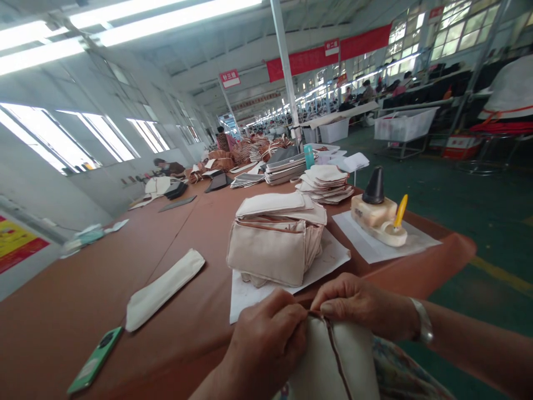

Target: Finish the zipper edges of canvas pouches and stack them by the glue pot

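- Left hand (pixel 266 339) is shut tight, its fingers and thumb pinching the top edge of a cream cloth bag (pixel 333 361)
- Right hand (pixel 358 303) grips the same top edge, just beside the other hand, and a silver wristband (pixel 425 321) sits on that wrist
- Bag stands up between the hands, just past the near edge of a long brown table (pixel 83 289), over the person's flowery clothes (pixel 400 372), with a brown strip running down its middle
- Straight ahead, near that edge, a big pile of cream bags (pixel 275 239) sits on a white paper sheet (pixel 328 258)
- To the right, a pale block (pixel 372 211) with a black cone (pixel 375 186) and a yellow stick (pixel 400 211) sits on more white paper (pixel 366 244)
- To the left lie a green phone (pixel 95 360) and a long flat cream cloth piece (pixel 164 289)
- Farther along the table are stacks of pale flat pieces (pixel 325 183) and a teal bottle (pixel 308 156)
- Far off, other people (pixel 366 91) work in the big room
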`<state>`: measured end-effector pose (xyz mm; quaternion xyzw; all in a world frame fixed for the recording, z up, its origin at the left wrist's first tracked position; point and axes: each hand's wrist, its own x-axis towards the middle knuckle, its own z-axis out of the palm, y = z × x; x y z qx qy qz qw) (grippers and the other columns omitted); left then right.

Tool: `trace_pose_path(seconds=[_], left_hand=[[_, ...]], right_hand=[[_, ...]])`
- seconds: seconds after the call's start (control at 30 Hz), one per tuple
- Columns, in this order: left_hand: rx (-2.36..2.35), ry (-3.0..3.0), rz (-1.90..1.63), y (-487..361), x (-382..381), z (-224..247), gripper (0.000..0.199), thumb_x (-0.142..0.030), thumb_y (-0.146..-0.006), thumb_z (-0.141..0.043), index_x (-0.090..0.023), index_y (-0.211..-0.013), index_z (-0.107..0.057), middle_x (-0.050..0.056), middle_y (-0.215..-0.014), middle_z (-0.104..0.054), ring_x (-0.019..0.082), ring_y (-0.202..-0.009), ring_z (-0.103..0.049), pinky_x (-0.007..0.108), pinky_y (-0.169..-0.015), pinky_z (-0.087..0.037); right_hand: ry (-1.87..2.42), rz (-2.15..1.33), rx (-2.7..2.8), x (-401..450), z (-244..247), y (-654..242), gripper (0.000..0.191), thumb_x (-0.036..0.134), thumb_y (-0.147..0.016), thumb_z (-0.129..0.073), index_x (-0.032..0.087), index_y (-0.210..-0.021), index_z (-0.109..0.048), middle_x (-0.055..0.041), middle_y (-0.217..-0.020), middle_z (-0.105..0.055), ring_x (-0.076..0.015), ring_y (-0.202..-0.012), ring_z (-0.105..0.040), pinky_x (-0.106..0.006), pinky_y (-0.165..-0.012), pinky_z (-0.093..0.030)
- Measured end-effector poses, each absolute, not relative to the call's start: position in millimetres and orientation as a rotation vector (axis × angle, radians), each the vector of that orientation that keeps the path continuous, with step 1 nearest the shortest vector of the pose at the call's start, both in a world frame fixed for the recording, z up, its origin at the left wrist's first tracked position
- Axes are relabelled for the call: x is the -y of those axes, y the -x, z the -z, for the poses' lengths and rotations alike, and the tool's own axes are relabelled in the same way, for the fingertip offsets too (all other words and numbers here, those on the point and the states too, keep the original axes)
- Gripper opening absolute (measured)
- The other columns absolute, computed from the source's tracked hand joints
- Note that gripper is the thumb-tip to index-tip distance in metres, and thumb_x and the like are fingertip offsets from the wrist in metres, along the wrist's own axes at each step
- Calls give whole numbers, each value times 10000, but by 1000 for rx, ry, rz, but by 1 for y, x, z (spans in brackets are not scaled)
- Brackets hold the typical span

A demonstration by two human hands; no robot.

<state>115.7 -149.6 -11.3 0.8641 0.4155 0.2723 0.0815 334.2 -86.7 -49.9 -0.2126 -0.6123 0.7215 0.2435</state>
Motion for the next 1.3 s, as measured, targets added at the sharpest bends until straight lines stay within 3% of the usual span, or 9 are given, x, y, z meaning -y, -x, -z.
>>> trace_pose_path(seconds=[0.27, 0.43, 0.73, 0.9, 1.03, 1.17, 1.3], left_hand=[[-1455, -2909, -457, -124, 153, 12, 183, -129, -901, -485, -189, -791, -617, 32, -737, -612, 155, -577, -598, 243, -511, -427], [-1493, -3013, -429, -130, 153, 21, 148, -65, -846, -476, -199, -839, -539, 34, -754, -576, 184, -569, -572, 279, -495, -424], [-1146, -3229, -302, -121, 156, 30, 208, -51, -813, -459, -169, -983, -482, 49, -850, -556, 215, -678, -555, 315, -533, -428], [-1005, -3174, -210, -113, 154, 26, 153, -61, -837, -479, -187, -924, -485, 24, -820, -549, 179, -639, -514, 302, -534, -379], [-1001, -2974, -404, -108, 153, 20, 127, -76, -885, -457, -197, -881, -495, 19, -815, -544, 151, -631, -499, 269, -545, -374], [-1101, -2431, -655, -108, 152, 13, 157, -187, -961, -398, -172, -1040, -533, 58, -910, -557, 165, -812, -553, 261, -739, -444], [-1223, -1898, -609, -113, 147, 11, 375, -379, -1004, -368, -160, -799, -594, 27, -773, -524, 149, -730, -483, 243, -678, -387]], right_hand=[[581, -1990, 1629, 90, 54, -331, 406, 473, -829, -695, 76, -906, -734, -34, -764, -592, -115, -689, -449, -220, -636, -359], [569, -1990, 1578, 92, 59, -330, 361, 438, -837, -683, 80, -870, -717, -17, -736, -565, -111, -672, -430, -221, -626, -351], [653, -1449, 2226, 87, 54, -339, 193, 173, -862, -555, 93, -927, -719, -49, -823, -677, -138, -711, -558, -215, -627, -409], [603, -1422, 2232, 84, 54, -338, 170, 146, -823, -568, 97, -918, -701, -36, -799, -670, -128, -688, -561, -199, -612, -424], [551, -1464, 2226, 82, 56, -338, 165, 169, -835, -561, 101, -920, -685, -19, -776, -639, -110, -652, -512, -185, -570, -396], [471, -1449, 2213, 82, 52, -338, 146, 154, -838, -550, 104, -895, -675, -29, -823, -640, -114, -683, -519, -196, -605, -413], [464, -1421, 2224, 83, 47, -337, 115, 147, -836, -562, 110, -872, -665, -31, -826, -631, -114, -686, -512, -198, -610, -412]])
